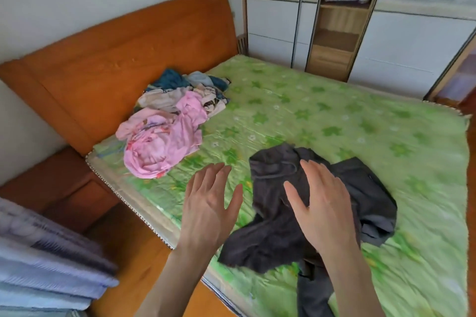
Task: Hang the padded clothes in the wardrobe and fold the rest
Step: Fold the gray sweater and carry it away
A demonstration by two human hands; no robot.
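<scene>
Both our hands, left hand (206, 203) and right hand (322, 203), hover released, fingers spread, over the dark grey drawstring trousers (304, 221) crumpled at lower centre; one leg overhangs the bed (334, 116) edge, so we risk dragging them off while smoothing

two hands (262, 203) — one dark garment (283, 226), one clothes pile (170, 121)
</scene>
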